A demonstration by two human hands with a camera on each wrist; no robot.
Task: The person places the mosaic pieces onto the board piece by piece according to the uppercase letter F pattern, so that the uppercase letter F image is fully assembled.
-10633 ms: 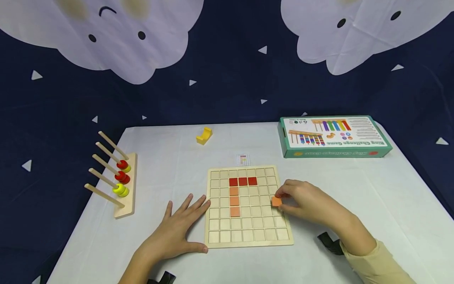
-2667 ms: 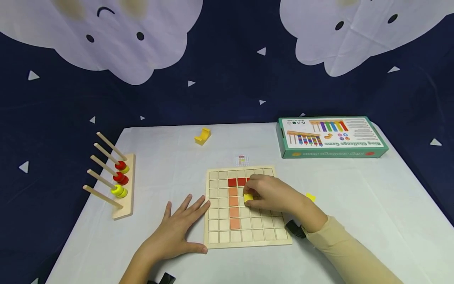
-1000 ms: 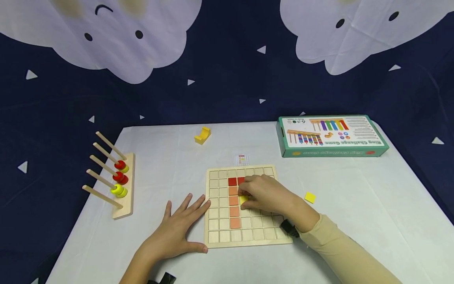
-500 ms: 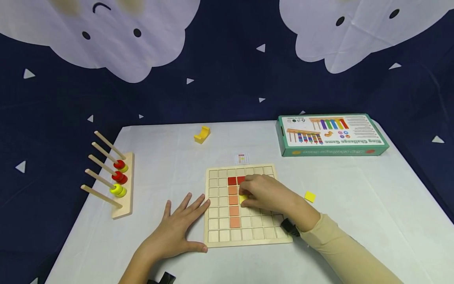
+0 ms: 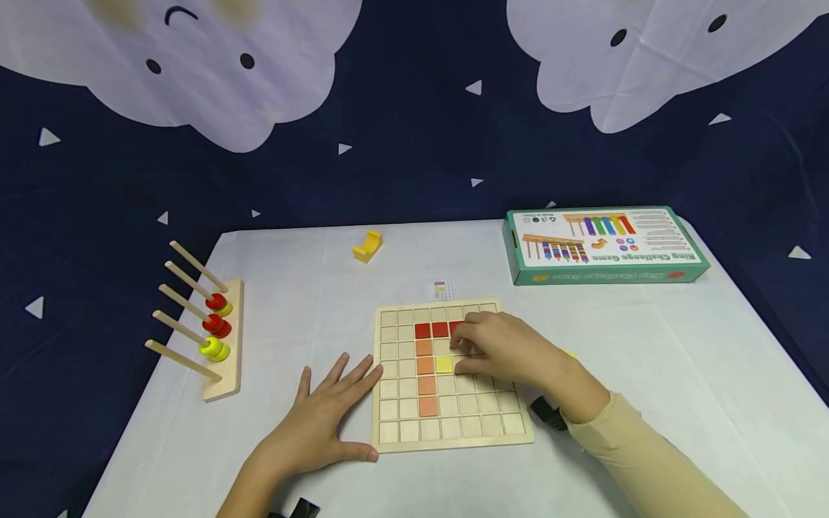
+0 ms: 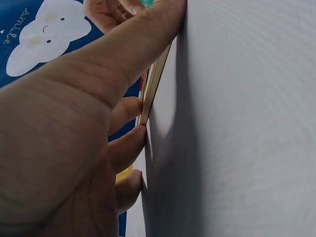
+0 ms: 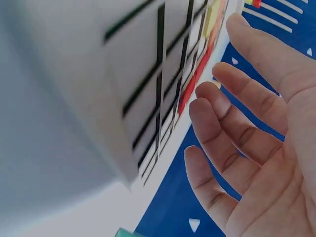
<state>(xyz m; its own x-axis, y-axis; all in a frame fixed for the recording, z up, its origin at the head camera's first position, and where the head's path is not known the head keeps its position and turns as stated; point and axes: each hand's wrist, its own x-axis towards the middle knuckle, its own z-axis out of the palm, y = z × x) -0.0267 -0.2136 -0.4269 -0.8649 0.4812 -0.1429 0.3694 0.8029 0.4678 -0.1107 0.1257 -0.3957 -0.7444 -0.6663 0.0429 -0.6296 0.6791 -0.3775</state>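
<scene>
A wooden grid board (image 5: 396,437) lies mid-table. In its cells sit a row of red tiles (image 5: 440,329), a column of orange tiles (image 5: 427,386) and one yellow tile (image 5: 444,365) beside that column. My left hand (image 5: 317,421) rests spread on the table, fingertips and thumb at the board's left edge; the left wrist view shows fingers (image 6: 129,148) against that edge. Just right of the yellow tile hovers my right hand (image 5: 508,349), thumb and fingers apart. Nothing lies between its loosely bent fingers (image 7: 205,118) in the right wrist view.
Mostly hidden behind the right wrist is another yellow tile (image 5: 571,354). A small printed grid card (image 5: 440,290) lies behind the board. A peg rack with rings (image 5: 233,360) stands at left, a yellow curved block (image 5: 368,247) at the back, a green game box (image 5: 609,248) at back right.
Earlier an orange tile, then a yellow one, was in my right hand. The orange column has grown longer. Now the yellow tile is let go in a cell and the hand has drawn back right.
</scene>
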